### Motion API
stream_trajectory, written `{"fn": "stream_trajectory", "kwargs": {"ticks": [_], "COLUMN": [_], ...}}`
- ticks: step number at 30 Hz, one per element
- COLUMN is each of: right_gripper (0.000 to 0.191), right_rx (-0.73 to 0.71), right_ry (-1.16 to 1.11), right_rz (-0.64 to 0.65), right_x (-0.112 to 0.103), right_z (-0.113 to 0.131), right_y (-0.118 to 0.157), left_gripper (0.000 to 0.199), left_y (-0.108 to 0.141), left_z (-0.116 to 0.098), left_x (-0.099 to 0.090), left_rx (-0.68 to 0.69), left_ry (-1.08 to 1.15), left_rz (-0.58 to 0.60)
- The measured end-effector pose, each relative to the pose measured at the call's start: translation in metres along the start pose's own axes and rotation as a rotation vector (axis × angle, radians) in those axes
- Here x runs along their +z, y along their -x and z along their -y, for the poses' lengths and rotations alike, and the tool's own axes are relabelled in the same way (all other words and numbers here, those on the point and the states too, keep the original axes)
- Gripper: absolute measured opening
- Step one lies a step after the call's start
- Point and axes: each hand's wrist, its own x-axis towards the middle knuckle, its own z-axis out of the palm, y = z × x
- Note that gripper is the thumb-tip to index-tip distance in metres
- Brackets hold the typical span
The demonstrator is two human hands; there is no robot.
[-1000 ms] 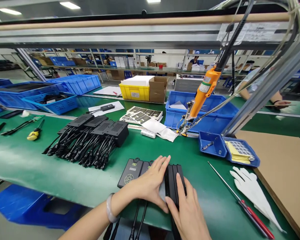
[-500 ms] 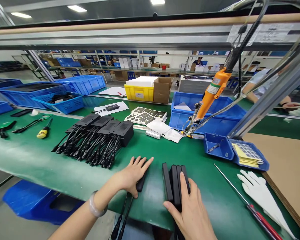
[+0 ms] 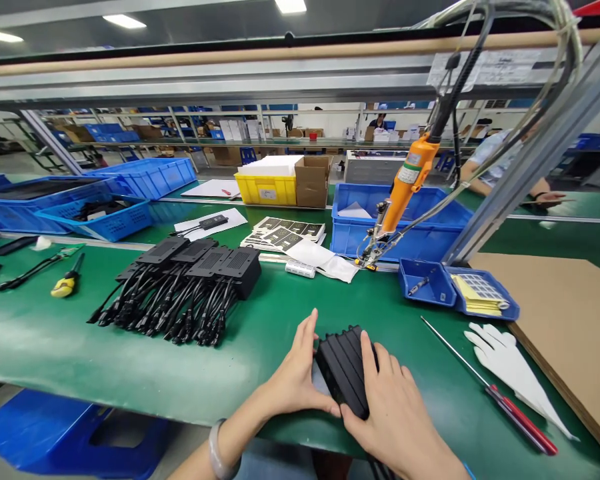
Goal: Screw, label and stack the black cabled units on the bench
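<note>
Several slim black boxes point(image 3: 344, 370) stand side by side on the green table near its front edge, their cables hanging down at the bottom. My left hand point(image 3: 300, 373) is at their left side, thumb and fingers spread along it. Over the right side of the same group lies my right hand point(image 3: 393, 393), fingers and thumb wrapped round it. Further left, a block of black boxes point(image 3: 200, 257) sits with many short black cables point(image 3: 175, 300) pointing towards me.
An orange electric screwdriver point(image 3: 407, 177) hangs at the right above a blue bin point(image 3: 430, 230). A long red-handled screwdriver point(image 3: 520, 420) and white glove point(image 3: 510, 367) lie at right, a yellow-handled screwdriver point(image 3: 65, 285) at left. Another person's hand point(image 3: 550, 198) shows at the far right.
My left hand has moved right with the separate black box, which now stands against the others. The view has shifted slightly to the right.
</note>
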Motion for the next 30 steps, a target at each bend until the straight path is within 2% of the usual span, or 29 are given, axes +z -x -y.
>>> {"fn": "stream_trajectory", "kwargs": {"ticks": [3,6,10,14,18,24,30], "right_gripper": [0.103,0.112,0.103,0.098,0.099,0.11,0.109], "right_rx": [-0.115,-0.109,-0.021,0.057,0.055,-0.05,-0.112], "right_ry": [-0.014,0.015,0.063,0.031,0.002,0.054,0.112], "right_rz": [-0.058,-0.146,-0.134,-0.079,-0.023,-0.166,-0.284], "right_x": [0.01,0.023,0.028,0.018,0.011,0.014,0.007], "right_z": [-0.011,-0.014,-0.008,-0.003,-0.008,-0.028,-0.035], "right_y": [0.017,0.031,0.038,0.039,0.046,0.069,0.077], "left_gripper": [0.145,0.138,0.137,0.131,0.126,0.125,0.125], "left_y": [0.002,0.003,0.002,0.003,0.005,0.009,0.01], "left_z": [0.001,-0.002,-0.005,-0.003,-0.005,-0.021,-0.037], "left_x": [-0.002,0.004,0.015,0.021,0.028,0.042,0.039], "left_rx": [-0.005,0.02,0.067,0.114,0.121,0.223,0.295], "left_ry": [0.126,0.139,0.162,0.158,0.136,0.143,0.115], "left_rz": [0.126,0.237,0.239,0.233,0.235,0.234,0.217]}}
